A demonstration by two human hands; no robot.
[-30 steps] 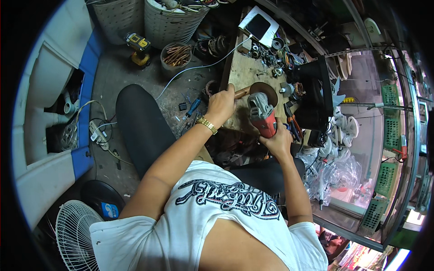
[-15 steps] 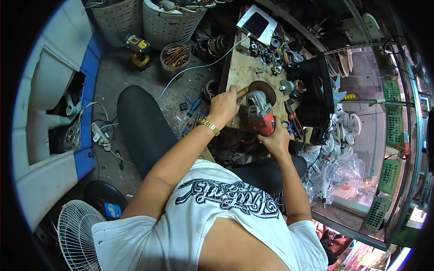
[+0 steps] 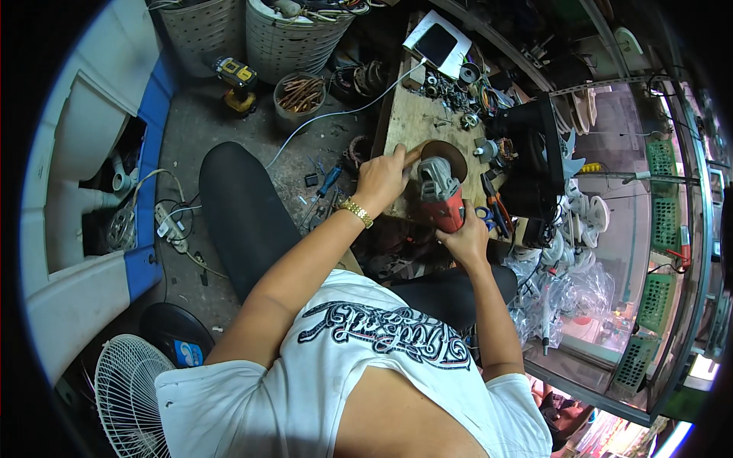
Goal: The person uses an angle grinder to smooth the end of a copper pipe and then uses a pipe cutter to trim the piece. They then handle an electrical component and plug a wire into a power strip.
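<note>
My right hand (image 3: 464, 235) is wrapped round the body of a red and grey angle grinder (image 3: 440, 204), just over the near part of a wooden workbench (image 3: 412, 114). A round brown disc (image 3: 445, 158) sits at the grinder's far end. My left hand (image 3: 382, 180), with a gold-coloured watch (image 3: 356, 212) at the wrist, is closed on a short brown wooden-looking handle (image 3: 412, 156). That handle reaches toward the disc's left edge; whether it touches or joins the grinder I cannot tell. Red-handled pliers (image 3: 496, 206) and blue-handled scissors (image 3: 484, 216) lie right of the grinder.
Small metal parts (image 3: 447, 88) and a phone-like dark device (image 3: 436, 44) on a white sheet cover the bench's far end. A white cable (image 3: 336, 114) crosses to the floor. Left stand a yellow drill (image 3: 237, 84), a bucket of brown pieces (image 3: 300, 99) and a fan (image 3: 134, 397).
Both hands stay closed on what they hold. Their position and the grinder's have hardly changed; the whole view shifts very slightly.
</note>
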